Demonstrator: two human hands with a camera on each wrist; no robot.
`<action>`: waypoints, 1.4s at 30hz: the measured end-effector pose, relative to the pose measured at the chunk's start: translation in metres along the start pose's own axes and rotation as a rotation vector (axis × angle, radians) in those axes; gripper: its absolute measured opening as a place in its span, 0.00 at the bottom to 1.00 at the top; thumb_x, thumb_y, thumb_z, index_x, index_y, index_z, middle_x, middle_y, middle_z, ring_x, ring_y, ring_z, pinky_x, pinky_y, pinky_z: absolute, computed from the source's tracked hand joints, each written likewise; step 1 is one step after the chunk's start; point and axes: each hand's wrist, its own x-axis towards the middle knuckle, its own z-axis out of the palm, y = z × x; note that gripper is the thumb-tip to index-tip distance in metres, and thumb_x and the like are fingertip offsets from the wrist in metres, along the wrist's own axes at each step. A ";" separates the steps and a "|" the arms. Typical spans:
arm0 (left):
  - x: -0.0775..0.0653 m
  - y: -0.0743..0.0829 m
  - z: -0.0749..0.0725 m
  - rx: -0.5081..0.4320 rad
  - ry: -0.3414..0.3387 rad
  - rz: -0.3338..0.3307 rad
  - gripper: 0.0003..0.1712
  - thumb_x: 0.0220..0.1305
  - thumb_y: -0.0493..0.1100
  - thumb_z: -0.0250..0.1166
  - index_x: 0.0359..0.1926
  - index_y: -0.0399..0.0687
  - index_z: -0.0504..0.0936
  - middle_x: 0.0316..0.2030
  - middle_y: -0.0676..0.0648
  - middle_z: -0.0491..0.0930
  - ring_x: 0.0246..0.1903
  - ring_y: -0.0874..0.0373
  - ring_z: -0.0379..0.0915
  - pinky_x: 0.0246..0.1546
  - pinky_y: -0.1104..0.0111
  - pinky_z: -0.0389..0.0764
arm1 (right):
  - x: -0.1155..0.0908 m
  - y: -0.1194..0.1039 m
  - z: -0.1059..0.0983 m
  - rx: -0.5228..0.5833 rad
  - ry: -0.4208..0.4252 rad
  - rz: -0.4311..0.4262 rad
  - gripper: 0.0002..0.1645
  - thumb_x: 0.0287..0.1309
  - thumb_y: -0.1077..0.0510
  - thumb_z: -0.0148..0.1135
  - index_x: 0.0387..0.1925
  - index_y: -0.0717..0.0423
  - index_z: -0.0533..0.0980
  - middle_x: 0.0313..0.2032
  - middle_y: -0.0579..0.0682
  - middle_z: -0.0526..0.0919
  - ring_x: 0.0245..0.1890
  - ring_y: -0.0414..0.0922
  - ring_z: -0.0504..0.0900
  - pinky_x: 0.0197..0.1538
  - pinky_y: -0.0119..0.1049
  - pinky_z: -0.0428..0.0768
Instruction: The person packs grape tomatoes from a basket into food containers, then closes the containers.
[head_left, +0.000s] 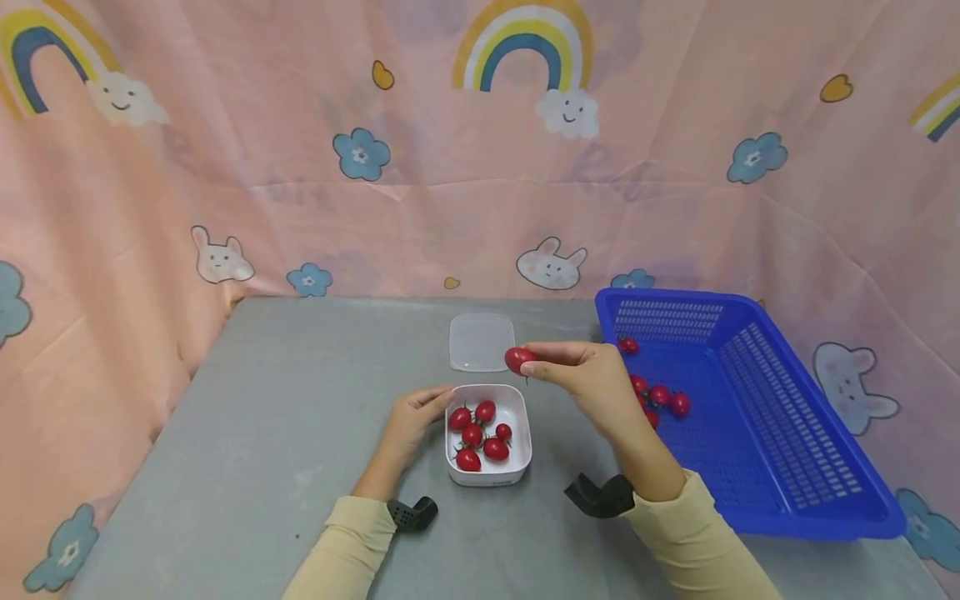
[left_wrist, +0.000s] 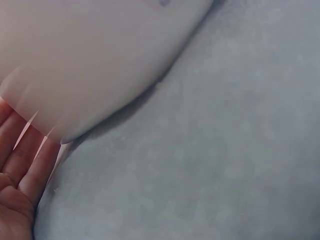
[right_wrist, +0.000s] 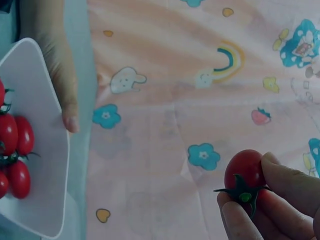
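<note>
Between thumb and fingertips my right hand [head_left: 592, 379] pinches a red cherry tomato [head_left: 519, 360], held up beyond the white box's far right corner. Its green stem cap [right_wrist: 245, 196] shows in the right wrist view. The square white box [head_left: 517, 467] stands on the table with several cherry tomatoes [head_left: 472, 435] inside. Against the box's left side rests my left hand [head_left: 408, 425], its fingers [left_wrist: 37, 165] fairly straight along the outer wall. Part of the left fingers is hidden behind the box.
A blue basket [head_left: 780, 433] sits on the right of the grey table [head_left: 300, 433], holding several cherry tomatoes [head_left: 658, 396] at its left side, partly hidden by my right arm. Behind the box lies a clear lid [head_left: 482, 342]. A pink patterned curtain [head_left: 420, 225] hangs around the table.
</note>
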 end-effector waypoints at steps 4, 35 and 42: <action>0.001 0.000 -0.001 0.003 0.002 0.006 0.17 0.66 0.43 0.66 0.49 0.35 0.86 0.50 0.39 0.86 0.46 0.65 0.82 0.53 0.64 0.82 | -0.002 0.001 0.005 0.034 0.015 -0.007 0.24 0.55 0.48 0.74 0.52 0.52 0.84 0.47 0.52 0.89 0.52 0.48 0.84 0.61 0.51 0.76; 0.003 0.001 -0.001 -0.005 0.013 0.006 0.17 0.66 0.44 0.66 0.47 0.33 0.86 0.48 0.39 0.86 0.43 0.67 0.82 0.50 0.69 0.82 | 0.022 0.063 0.080 -0.089 -0.028 -0.024 0.14 0.48 0.58 0.78 0.40 0.55 0.88 0.41 0.53 0.90 0.44 0.46 0.84 0.41 0.32 0.79; 0.001 0.000 -0.001 0.007 0.000 0.012 0.17 0.67 0.44 0.66 0.47 0.34 0.86 0.48 0.39 0.87 0.44 0.66 0.82 0.51 0.68 0.82 | 0.023 0.069 0.090 -0.187 -0.015 -0.054 0.14 0.47 0.58 0.78 0.39 0.53 0.88 0.43 0.53 0.90 0.44 0.46 0.83 0.45 0.37 0.82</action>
